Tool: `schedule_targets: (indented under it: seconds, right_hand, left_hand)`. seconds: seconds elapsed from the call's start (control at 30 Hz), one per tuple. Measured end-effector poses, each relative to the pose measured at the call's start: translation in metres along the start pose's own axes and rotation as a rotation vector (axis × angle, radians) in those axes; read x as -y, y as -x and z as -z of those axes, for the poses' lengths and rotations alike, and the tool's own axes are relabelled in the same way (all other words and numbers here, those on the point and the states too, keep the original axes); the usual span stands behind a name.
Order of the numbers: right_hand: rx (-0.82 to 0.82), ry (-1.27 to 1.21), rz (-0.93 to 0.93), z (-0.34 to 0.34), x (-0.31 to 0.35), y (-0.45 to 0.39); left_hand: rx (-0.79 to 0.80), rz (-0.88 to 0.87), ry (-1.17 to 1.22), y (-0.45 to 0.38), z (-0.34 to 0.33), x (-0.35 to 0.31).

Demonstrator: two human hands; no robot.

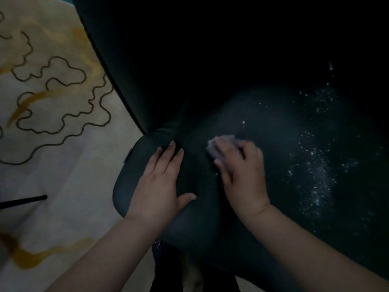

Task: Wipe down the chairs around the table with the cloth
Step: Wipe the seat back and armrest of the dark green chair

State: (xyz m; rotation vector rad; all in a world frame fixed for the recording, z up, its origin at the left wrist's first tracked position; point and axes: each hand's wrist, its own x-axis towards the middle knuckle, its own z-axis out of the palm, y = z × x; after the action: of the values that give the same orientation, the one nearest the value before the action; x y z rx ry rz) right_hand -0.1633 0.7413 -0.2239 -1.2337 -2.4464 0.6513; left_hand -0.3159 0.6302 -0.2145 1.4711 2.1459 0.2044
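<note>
A dark green upholstered chair (273,127) fills most of the view, its seat cushion below me and its backrest rising at the top. White specks dot the right half of the seat. My left hand (162,182) lies flat on the seat's left front corner, fingers straight, thumb spread toward the middle. My right hand (242,171) presses a small pale cloth (219,144) onto the seat near its middle, fingers curled over it. Most of the cloth is hidden under my fingers.
A cream carpet (52,154) with dark squiggly outlines and yellow streaks covers the floor at the left. A thin black chair leg (23,201) lies across it at the left edge. The upper right is too dark to make out.
</note>
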Motion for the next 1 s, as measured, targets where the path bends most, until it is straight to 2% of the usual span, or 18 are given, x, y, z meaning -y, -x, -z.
schedule_targets:
  seconds: [0.1,0.13,0.2,0.27,0.3,0.4,0.5,0.6,0.7,0.8,0.9,1.0]
  right_hand:
    - [0.095,0.033,0.206,-0.004,0.006,-0.005]
    - [0.069,0.036,0.193,-0.003,0.002,-0.016]
    - [-0.031,0.033,0.042,0.002,-0.01,-0.032]
    - [-0.107,0.024,-0.113,0.006,-0.017,-0.022]
    - [-0.11,0.027,-0.128,0.006,-0.016,-0.01]
    - [0.006,0.01,0.045,0.001,-0.004,0.02]
    - [0.065,0.024,0.176,0.001,-0.004,-0.01]
    - [-0.051,0.028,0.037,0.005,-0.021,-0.037]
    - [-0.123,0.005,-0.114,0.012,-0.029,-0.006]
    - [-0.007,-0.018,0.02,0.005,-0.012,0.029]
    - [0.089,0.004,0.185,0.003,-0.008,0.011]
    - [-0.046,0.021,0.022,0.011,-0.027,-0.005]
  left_hand:
    - [-0.014,-0.009,0.005,-0.005,0.0,-0.005]
    - [-0.021,-0.006,0.01,-0.006,0.0,-0.006]
    - [-0.027,0.0,0.021,-0.008,0.0,-0.006]
    - [-0.022,0.001,0.023,-0.007,0.0,-0.005]
    - [-0.021,0.0,0.023,-0.007,0.0,-0.004]
    - [-0.022,-0.001,0.022,-0.007,0.0,-0.006]
    - [-0.016,0.006,0.016,-0.007,0.0,-0.008]
    - [-0.02,0.013,0.008,-0.006,0.0,-0.008]
    - [-0.008,0.015,0.015,-0.007,0.001,-0.01]
    - [0.001,0.01,0.008,-0.008,0.001,-0.014]
    - [0.008,0.01,-0.001,-0.008,-0.001,-0.017]
    - [0.029,-0.002,-0.014,-0.008,-0.002,-0.015]
